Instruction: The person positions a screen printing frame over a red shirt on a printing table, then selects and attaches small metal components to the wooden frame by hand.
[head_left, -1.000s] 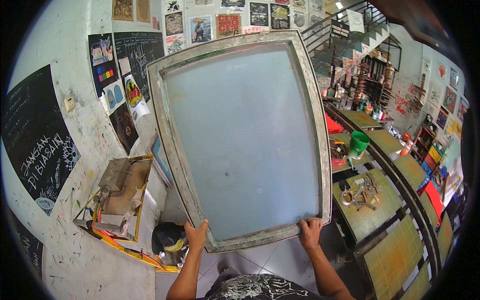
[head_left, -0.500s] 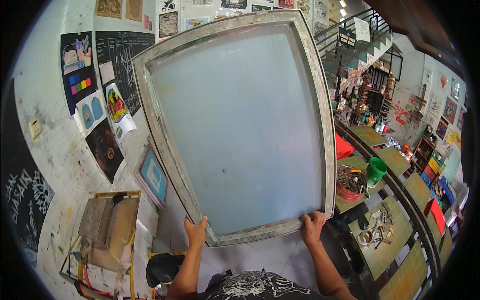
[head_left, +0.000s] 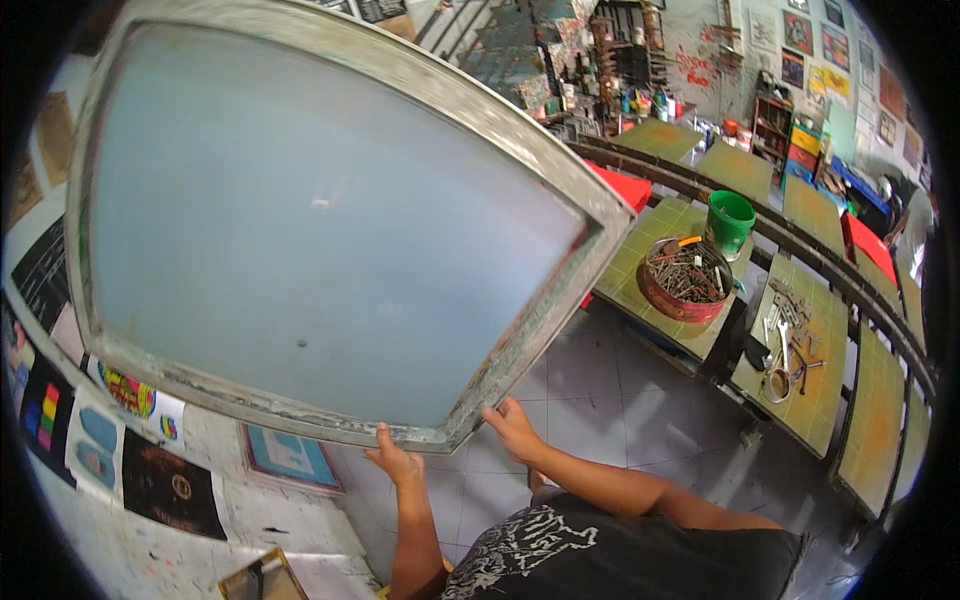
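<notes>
A large screen-printing frame [head_left: 545, 310] with a pale blue-grey mesh [head_left: 310, 220] is held up in front of me, tilted with its upper part to the left. A small dark spot marks the mesh low down. My left hand [head_left: 398, 462] grips the lower edge near the bottom corner, thumb on the near face. My right hand [head_left: 514, 430] grips the adjoining edge just right of that corner. The fingers of both hands are partly hidden behind the frame.
On the right stand flat greenish printing boards [head_left: 790, 370] on a dark rail [head_left: 800, 250]. They bear a green bucket [head_left: 730, 222], a red tub [head_left: 688, 284] of metal parts, and wrenches [head_left: 784, 352]. A blue framed picture [head_left: 292, 457] leans at the left wall beside posters.
The screen frame has swung and tilted left. My right hand is now closer to my left, near the same corner. The view has turned right, showing more of the boards.
</notes>
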